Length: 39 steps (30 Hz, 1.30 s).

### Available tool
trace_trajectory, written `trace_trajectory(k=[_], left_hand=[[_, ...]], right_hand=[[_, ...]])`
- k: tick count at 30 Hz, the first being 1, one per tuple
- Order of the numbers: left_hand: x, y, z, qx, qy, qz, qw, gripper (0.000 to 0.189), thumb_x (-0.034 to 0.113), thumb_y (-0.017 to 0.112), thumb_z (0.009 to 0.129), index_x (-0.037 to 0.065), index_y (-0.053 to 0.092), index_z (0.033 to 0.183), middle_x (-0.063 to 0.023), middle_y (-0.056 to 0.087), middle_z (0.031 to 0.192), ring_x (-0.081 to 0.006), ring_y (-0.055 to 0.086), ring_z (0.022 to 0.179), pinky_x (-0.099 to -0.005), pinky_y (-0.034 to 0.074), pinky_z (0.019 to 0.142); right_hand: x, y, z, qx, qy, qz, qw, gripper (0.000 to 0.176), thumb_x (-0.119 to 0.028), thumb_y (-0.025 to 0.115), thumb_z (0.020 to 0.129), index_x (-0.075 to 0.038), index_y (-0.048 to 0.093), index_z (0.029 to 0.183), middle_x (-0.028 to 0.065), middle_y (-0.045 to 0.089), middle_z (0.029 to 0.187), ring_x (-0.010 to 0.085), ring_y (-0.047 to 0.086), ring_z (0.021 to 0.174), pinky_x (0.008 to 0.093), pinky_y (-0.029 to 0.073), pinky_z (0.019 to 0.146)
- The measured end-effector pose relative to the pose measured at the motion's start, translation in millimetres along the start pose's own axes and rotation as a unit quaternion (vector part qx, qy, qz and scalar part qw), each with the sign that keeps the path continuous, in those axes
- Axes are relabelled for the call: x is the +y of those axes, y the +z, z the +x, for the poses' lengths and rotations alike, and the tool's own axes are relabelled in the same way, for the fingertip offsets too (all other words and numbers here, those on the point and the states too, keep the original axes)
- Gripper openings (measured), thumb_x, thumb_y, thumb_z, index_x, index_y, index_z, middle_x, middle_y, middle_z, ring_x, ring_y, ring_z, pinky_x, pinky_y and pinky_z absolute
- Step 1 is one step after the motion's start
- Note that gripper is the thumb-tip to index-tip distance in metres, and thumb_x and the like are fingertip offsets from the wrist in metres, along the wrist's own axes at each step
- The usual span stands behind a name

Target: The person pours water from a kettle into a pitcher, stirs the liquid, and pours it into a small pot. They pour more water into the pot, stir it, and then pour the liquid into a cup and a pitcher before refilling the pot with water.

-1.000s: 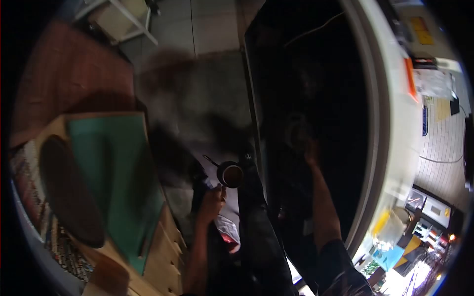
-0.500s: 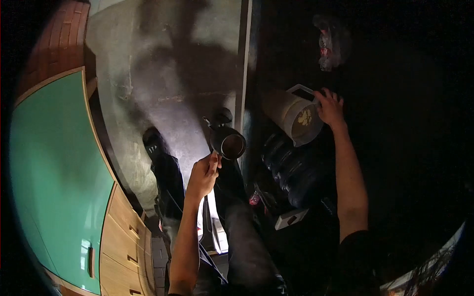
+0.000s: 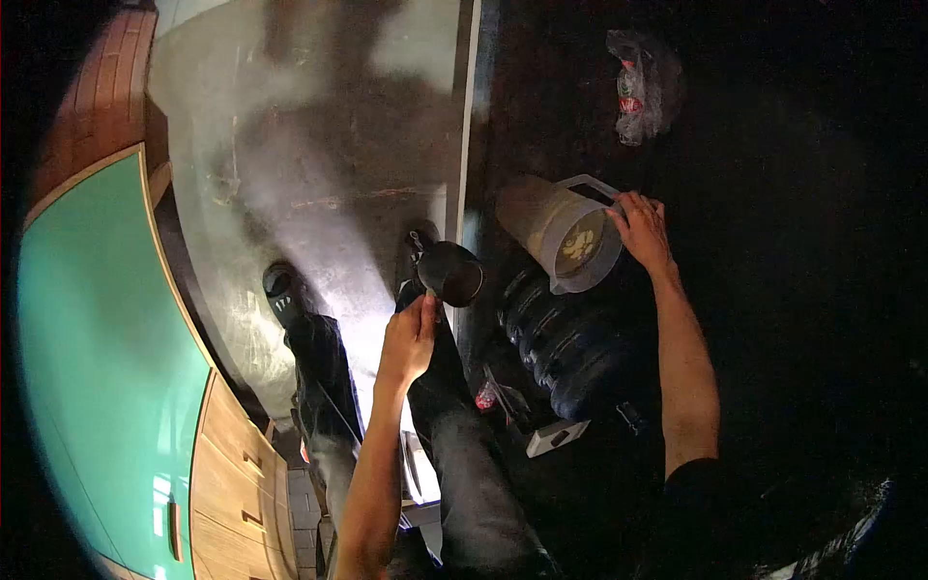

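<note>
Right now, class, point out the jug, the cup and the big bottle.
jug (image 3: 534,218): head view, on its cloudy side wall.
cup (image 3: 443,263): head view, on its dark outer wall.
bottle (image 3: 570,353): head view, on its ribbed blue body.

We see a pot of dark metal, smooth and faintly glossy at the rim, pinched in the left hand. The jug gripped by the right hand looks like cloudy, translucent plastic with a matt skin. Beside it we make out ribbed bottles of dark blue plastic with a soft sheen. The bag is thin, crinkled, shiny film. The floor reads as rough grey concrete, scuffed and stained. The worktop is smooth matt green; its drawers show pale wood grain. The trousers are dark cloth.
</note>
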State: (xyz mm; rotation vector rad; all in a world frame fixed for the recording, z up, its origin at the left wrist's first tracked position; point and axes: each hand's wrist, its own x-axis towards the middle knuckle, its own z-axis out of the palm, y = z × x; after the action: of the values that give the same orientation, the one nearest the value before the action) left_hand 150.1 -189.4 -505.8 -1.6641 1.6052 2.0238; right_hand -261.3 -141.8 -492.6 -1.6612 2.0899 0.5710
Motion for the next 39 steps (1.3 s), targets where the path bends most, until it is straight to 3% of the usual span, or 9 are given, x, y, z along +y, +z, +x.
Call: trace_trajectory(k=[7, 10, 18, 25, 28, 31, 33, 37, 39], left_hand=[[-21, 3, 35, 0.039, 0.004, 0.014, 0.999, 0.049, 0.037, 0.032, 0.102, 0.0, 0.063, 0.092, -0.0236, 0.064, 0.079, -0.0448, 0.061, 0.08, -0.0485, 0.046, 0.07], [-16, -1, 46, 0.012, -0.018, 0.007, 1.0, 0.05, 0.036, 0.031, 0.102, 0.0, 0.064, 0.094, -0.0246, 0.065, 0.083, -0.0453, 0.061, 0.084, -0.0498, 0.046, 0.073], [-1, -2, 55, 0.001, 0.047, 0.031, 0.998, 0.046, 0.033, 0.036, 0.102, 0.0, 0.064, 0.087, -0.023, 0.064, 0.077, -0.0442, 0.061, 0.079, -0.0501, 0.046, 0.071], [6, 15, 52, -0.019, 0.069, 0.035, 0.997, 0.046, 0.031, 0.037, 0.102, -0.002, 0.062, 0.083, -0.021, 0.064, 0.075, -0.0425, 0.063, 0.076, -0.0495, 0.048, 0.068], [6, 18, 50, -0.033, 0.079, 0.038, 0.996, 0.045, 0.031, 0.036, 0.102, -0.002, 0.063, 0.084, -0.0208, 0.065, 0.075, -0.0426, 0.063, 0.076, -0.0499, 0.048, 0.069], [-1, 23, 50, -0.01, 0.107, 0.024, 0.994, 0.045, 0.03, 0.036, 0.102, -0.002, 0.063, 0.084, -0.0213, 0.065, 0.076, -0.0426, 0.063, 0.077, -0.0493, 0.048, 0.07], [-5, 27, 53, -0.002, 0.099, 0.031, 0.995, 0.045, 0.03, 0.036, 0.102, -0.002, 0.063, 0.085, -0.0218, 0.065, 0.076, -0.0427, 0.063, 0.078, -0.0493, 0.048, 0.07], [-12, 30, 58, 0.02, 0.081, 0.052, 0.995, 0.046, 0.03, 0.036, 0.102, -0.002, 0.064, 0.085, -0.0228, 0.065, 0.079, -0.043, 0.063, 0.079, -0.0499, 0.048, 0.071], [-14, 27, 60, 0.011, 0.067, 0.07, 0.995, 0.046, 0.031, 0.036, 0.102, -0.002, 0.065, 0.084, -0.0229, 0.065, 0.079, -0.043, 0.063, 0.079, -0.0499, 0.048, 0.071]], right_hand=[[6, 15, -6, 0.039, 0.026, 0.068, 0.997, 0.029, -0.026, 0.057, 0.093, -0.002, 0.059, 0.109, 0.0155, 0.06, 0.102, 0.034, 0.059, 0.096, 0.0475, 0.037, 0.091], [11, 22, -19, -0.048, 0.098, 0.039, 0.993, 0.032, -0.028, 0.057, 0.093, -0.001, 0.059, 0.109, 0.017, 0.061, 0.104, 0.0362, 0.059, 0.098, 0.0469, 0.038, 0.09], [9, 67, -63, -0.038, 0.233, 0.244, 0.941, 0.032, -0.027, 0.058, 0.093, -0.001, 0.058, 0.113, 0.0197, 0.061, 0.112, 0.0404, 0.058, 0.102, 0.047, 0.046, 0.083], [16, 76, -57, 0.016, 0.078, 0.247, 0.966, 0.034, -0.021, 0.056, 0.093, -0.002, 0.057, 0.12, 0.0183, 0.056, 0.126, 0.0357, 0.05, 0.121, 0.0422, 0.041, 0.101], [25, 93, -47, -0.061, 0.029, 0.273, 0.96, 0.03, -0.016, 0.056, 0.09, -0.001, 0.06, 0.116, 0.0179, 0.055, 0.126, 0.0333, 0.047, 0.124, 0.04, 0.039, 0.103], [16, 79, -48, -0.048, 0.081, 0.234, 0.968, 0.023, -0.012, 0.052, 0.089, 0.003, 0.063, 0.102, 0.0179, 0.059, 0.115, 0.0313, 0.056, 0.111, 0.0396, 0.044, 0.093], [18, 71, -41, -0.164, 0.13, 0.268, 0.94, 0.023, -0.014, 0.048, 0.089, 0.004, 0.062, 0.092, 0.0166, 0.063, 0.096, 0.0286, 0.062, 0.088, 0.0411, 0.047, 0.077], [6, 70, -54, -0.122, 0.118, 0.306, 0.937, 0.025, -0.016, 0.044, 0.089, 0.004, 0.057, 0.083, 0.0128, 0.06, 0.074, 0.0257, 0.058, 0.067, 0.0418, 0.045, 0.063], [-4, 73, -60, -0.091, 0.204, 0.337, 0.915, 0.025, -0.017, 0.046, 0.088, 0.004, 0.055, 0.078, 0.0106, 0.055, 0.065, 0.0217, 0.056, 0.062, 0.0396, 0.044, 0.06]])
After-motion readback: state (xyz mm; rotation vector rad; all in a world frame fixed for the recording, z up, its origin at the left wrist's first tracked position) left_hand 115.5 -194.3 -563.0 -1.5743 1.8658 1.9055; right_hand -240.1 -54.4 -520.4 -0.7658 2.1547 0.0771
